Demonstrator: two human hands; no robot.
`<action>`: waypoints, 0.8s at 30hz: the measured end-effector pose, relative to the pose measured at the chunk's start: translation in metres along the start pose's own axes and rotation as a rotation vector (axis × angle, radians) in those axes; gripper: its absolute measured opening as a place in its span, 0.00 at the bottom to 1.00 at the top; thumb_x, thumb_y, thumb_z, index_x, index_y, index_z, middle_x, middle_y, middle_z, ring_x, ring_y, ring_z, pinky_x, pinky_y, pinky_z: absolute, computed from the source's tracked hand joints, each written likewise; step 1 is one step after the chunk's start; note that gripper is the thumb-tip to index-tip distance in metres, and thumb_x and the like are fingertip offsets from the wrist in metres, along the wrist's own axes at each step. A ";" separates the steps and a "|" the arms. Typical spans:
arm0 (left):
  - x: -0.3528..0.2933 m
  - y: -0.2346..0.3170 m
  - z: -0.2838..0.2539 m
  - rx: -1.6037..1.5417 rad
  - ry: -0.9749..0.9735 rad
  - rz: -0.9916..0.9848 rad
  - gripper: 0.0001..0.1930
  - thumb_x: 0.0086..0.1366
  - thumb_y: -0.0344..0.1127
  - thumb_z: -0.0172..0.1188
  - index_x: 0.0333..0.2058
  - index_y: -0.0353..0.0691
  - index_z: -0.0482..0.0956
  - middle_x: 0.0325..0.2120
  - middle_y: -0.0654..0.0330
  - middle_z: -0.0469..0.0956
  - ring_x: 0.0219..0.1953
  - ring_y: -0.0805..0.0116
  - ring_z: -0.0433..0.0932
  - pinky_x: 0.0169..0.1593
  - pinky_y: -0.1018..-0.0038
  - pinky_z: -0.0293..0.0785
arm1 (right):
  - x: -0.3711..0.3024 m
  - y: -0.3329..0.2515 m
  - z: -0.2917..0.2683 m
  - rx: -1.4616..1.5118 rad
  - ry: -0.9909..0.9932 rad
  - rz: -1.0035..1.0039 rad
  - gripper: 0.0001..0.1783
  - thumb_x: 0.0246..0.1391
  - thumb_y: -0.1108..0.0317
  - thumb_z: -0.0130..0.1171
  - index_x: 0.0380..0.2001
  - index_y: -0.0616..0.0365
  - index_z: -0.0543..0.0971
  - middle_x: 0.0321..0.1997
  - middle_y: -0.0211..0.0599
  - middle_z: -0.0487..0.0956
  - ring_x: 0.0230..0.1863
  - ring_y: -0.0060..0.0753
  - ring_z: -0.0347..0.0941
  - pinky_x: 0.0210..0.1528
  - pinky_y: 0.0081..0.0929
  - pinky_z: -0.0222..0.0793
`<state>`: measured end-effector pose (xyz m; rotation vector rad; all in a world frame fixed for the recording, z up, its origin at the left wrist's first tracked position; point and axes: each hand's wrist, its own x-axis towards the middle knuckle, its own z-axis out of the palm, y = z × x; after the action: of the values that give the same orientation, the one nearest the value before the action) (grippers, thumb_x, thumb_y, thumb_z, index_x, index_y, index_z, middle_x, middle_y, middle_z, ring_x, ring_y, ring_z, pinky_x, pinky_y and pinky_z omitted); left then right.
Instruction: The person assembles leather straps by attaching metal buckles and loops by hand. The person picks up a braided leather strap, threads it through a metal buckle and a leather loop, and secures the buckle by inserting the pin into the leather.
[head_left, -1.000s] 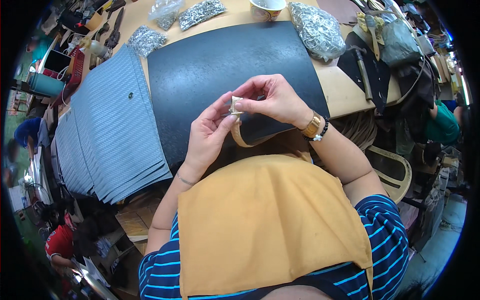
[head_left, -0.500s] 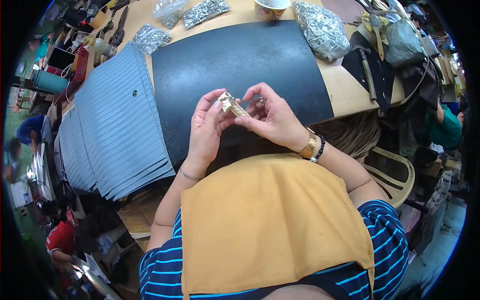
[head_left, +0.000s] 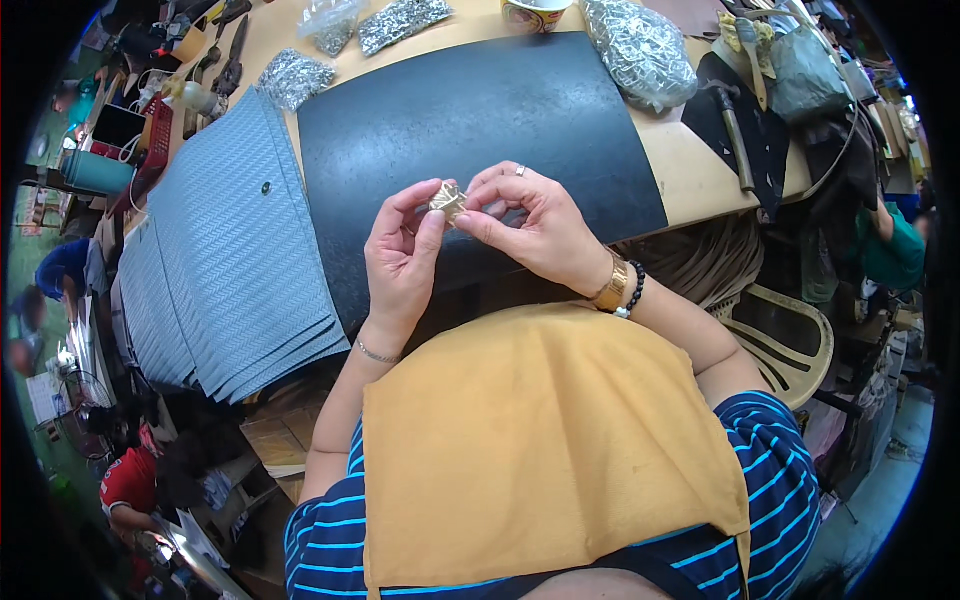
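Note:
A small shiny gold strip-like piece [head_left: 447, 201], folded or bent, is held up between both hands above the black mat [head_left: 480, 110]. My left hand [head_left: 404, 245] pinches its left side between thumb and fingers. From the right, my right hand [head_left: 530, 218] grips the other side with thumb and fingertips. The fingers cover much of the piece, so its exact kind cannot be made out. Left of the mat lies a stack of blue-grey woven-textured sheets [head_left: 225, 230], the top one with a small dark round fitting [head_left: 266, 188].
Clear bags of silvery metal parts [head_left: 640, 55] sit along the table's far side, beside a paper cup [head_left: 535, 14]. On the right lie a hammer [head_left: 735, 140] and a brush [head_left: 752, 65]. A plastic chair [head_left: 780, 340] stands right; co-workers are at the far left and right.
The gold piece has been turned, so its long part no longer points toward my right palm. My right fingers have closed in on it, and both hands shifted slightly left.

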<state>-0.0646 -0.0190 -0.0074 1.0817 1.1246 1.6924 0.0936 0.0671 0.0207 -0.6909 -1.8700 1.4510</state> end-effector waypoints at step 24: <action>0.003 -0.002 -0.011 -0.453 0.207 -0.504 0.16 0.68 0.43 0.58 0.47 0.39 0.73 0.40 0.55 0.81 0.38 0.73 0.81 0.40 0.80 0.80 | -0.002 -0.010 -0.001 0.179 -0.104 0.343 0.12 0.55 0.67 0.65 0.38 0.64 0.79 0.32 0.28 0.81 0.26 0.11 0.72 0.27 0.13 0.71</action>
<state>-0.0760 -0.0181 -0.0110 0.3109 0.9672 1.5577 0.0955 0.0632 0.0305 -0.8937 -1.7280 1.8780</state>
